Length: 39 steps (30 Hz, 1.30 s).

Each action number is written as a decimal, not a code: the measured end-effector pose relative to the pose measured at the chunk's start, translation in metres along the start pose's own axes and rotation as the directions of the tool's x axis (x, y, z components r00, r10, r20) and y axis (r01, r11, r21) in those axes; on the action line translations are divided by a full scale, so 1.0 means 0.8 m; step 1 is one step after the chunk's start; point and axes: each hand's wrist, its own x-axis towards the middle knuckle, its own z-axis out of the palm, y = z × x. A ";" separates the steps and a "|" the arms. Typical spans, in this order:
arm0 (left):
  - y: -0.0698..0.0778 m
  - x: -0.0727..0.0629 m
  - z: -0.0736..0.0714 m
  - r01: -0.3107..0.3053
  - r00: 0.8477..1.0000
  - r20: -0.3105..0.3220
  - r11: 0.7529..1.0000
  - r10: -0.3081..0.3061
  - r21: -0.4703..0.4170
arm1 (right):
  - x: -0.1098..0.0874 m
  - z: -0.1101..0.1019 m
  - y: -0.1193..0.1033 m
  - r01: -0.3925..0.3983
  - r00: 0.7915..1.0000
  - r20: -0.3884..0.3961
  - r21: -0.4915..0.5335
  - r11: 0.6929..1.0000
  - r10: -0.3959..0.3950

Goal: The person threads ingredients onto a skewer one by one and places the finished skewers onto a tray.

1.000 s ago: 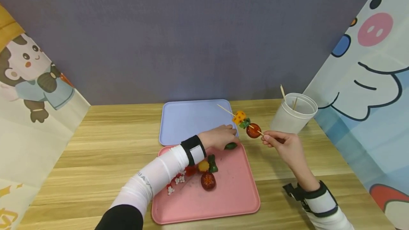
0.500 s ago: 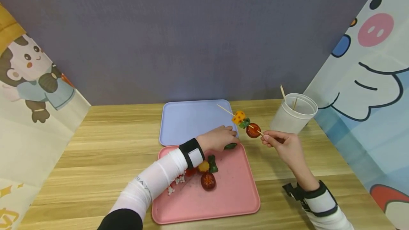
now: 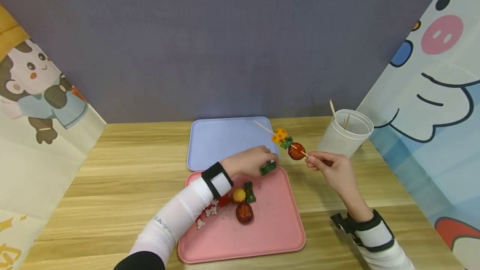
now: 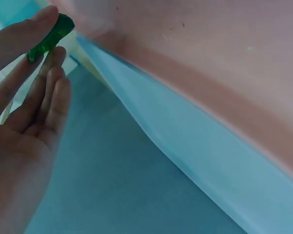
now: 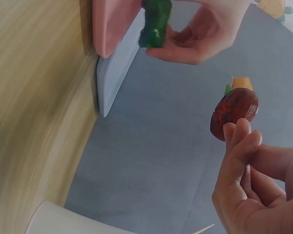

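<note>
My left hand [image 3: 250, 161] pinches a glossy green pepper piece [image 3: 268, 168] between thumb and fingers, above the far edge of the pink tray [image 3: 270, 236]. The left wrist view shows this green piece at the fingertips, the other fingers spread loosely. My right hand [image 3: 333, 170] pinches the near end of a bamboo skewer [image 3: 263, 126], which slants up to the left. Threaded on it are an orange spotted piece [image 3: 279, 136], a curled green piece [image 3: 286, 143] and a round reddish-brown mushroom-like piece [image 3: 296, 151] nearest my fingers. The skewer's far tip sticks out bare.
On the pink tray lie a brown scored piece [image 3: 244, 213], a yellow piece [image 3: 238, 195], a green piece [image 3: 249, 192], and red and white bits [image 3: 211, 210]. A blue tray [image 3: 225, 136] sits behind. A white cup [image 3: 343, 134] with skewers stands at right.
My left hand has lifted the green pepper piece from the pink tray's far edge and turned it, drawing back slightly to the left. The right hand with the skewer has barely moved.
</note>
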 end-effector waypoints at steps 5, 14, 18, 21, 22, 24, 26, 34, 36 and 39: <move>-0.008 -0.016 -0.004 0.056 0.993 -0.091 0.988 -0.070 -0.145 | 0.001 0.001 -0.005 0.021 1.000 -0.007 0.024 0.999 -0.021; -0.020 -0.043 -0.006 0.107 0.946 -0.245 0.917 -0.213 -0.384 | 0.002 0.001 -0.008 0.025 1.000 -0.015 0.013 1.000 -0.025; -0.024 -0.056 -0.008 0.077 0.914 -0.296 0.836 -0.277 -0.543 | 0.005 0.002 -0.009 0.034 0.999 -0.012 0.005 0.999 -0.034; -0.025 -0.064 -0.009 0.020 0.895 -0.326 0.757 -0.305 -0.653 | 0.005 0.004 -0.011 0.034 0.999 -0.004 0.023 0.999 -0.034; -0.026 -0.066 -0.010 -0.003 0.889 -0.336 0.729 -0.312 -0.685 | 0.006 0.004 -0.011 0.034 0.999 -0.002 0.028 0.999 -0.034; -0.027 -0.070 -0.010 -0.043 0.875 -0.355 0.678 -0.329 -0.734 | 0.006 0.005 -0.012 0.034 0.999 0.003 0.042 0.999 -0.034; -0.028 -0.074 -0.011 -0.080 0.862 -0.374 0.637 -0.342 -0.767 | 0.008 0.006 -0.014 0.038 0.999 0.004 0.059 0.998 -0.039; -0.035 -0.090 -0.015 -0.177 0.821 -0.420 0.527 -0.387 -0.831 | 0.012 0.012 -0.023 0.065 0.998 0.005 0.109 0.992 -0.066; -0.036 -0.093 -0.017 -0.217 0.809 -0.433 0.483 -0.398 -0.848 | 0.013 0.014 -0.025 0.068 0.998 0.006 0.119 0.991 -0.070; -0.037 -0.099 -0.021 -0.280 0.792 -0.446 0.400 -0.418 -0.873 | 0.014 0.016 -0.029 0.077 0.997 0.007 0.127 0.989 -0.078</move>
